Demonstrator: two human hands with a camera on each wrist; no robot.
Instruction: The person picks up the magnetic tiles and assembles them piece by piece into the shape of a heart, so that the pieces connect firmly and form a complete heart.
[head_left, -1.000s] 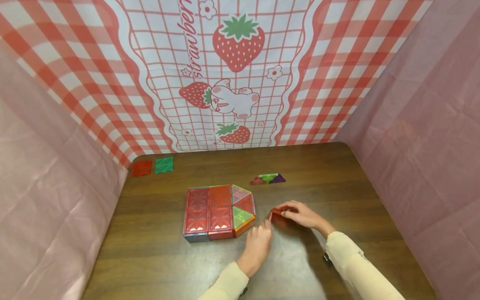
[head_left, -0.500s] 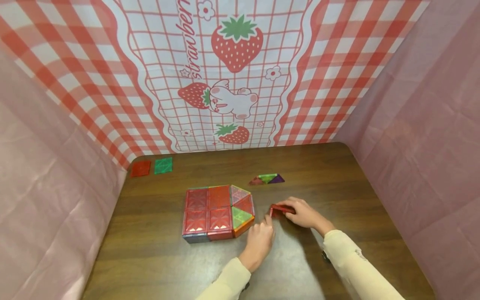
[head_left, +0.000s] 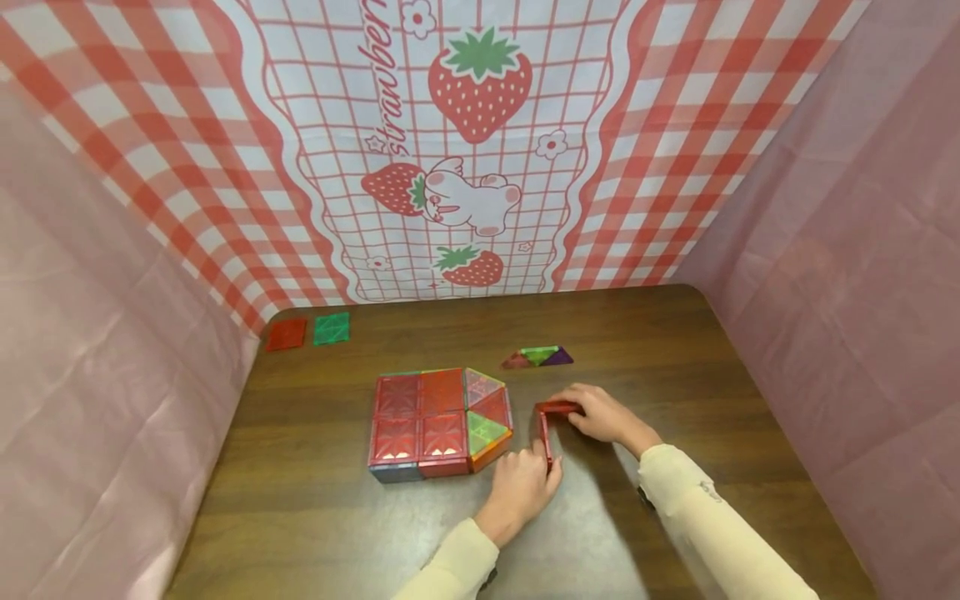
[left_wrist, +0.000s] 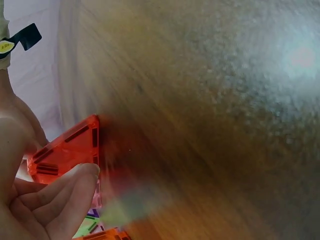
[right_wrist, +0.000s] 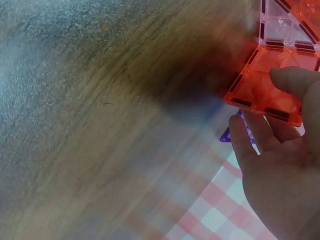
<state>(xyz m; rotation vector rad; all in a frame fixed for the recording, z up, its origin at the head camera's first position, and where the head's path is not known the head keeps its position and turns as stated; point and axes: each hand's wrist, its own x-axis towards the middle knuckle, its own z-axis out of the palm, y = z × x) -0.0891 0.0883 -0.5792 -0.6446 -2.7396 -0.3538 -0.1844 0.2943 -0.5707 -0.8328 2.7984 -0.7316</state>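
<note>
Left of both hands, a low block of magnetic tiles point(head_left: 442, 433) lies on the table, mostly red on top with a pointed right end. My left hand point(head_left: 517, 487) pinches a pinkish upright tile point(head_left: 546, 437) between thumb and fingers. In my right hand point(head_left: 603, 414) is a red square magnetic tile point(right_wrist: 265, 80), thumb on one face and fingers behind. The two tiles meet at a corner point(head_left: 540, 408), forming an L seen from above. In the left wrist view the red tile point(left_wrist: 70, 147) stands behind the left fingers point(left_wrist: 82, 185); much of the pinkish tile is hidden.
A strip of small triangular tiles point(head_left: 537, 357) lies beyond the hands. Far left on the table are a red square tile point(head_left: 287, 334) and a green square tile point(head_left: 332, 328). Checked cloth point(head_left: 645, 167) hangs behind, pink cloth point(head_left: 840, 250) at the sides.
The joined tiles have shifted slightly away from me, and their L shape shows more openly. My right hand moved a little farther off; my left fingers now sit nearer the pinkish tile's close end.
</note>
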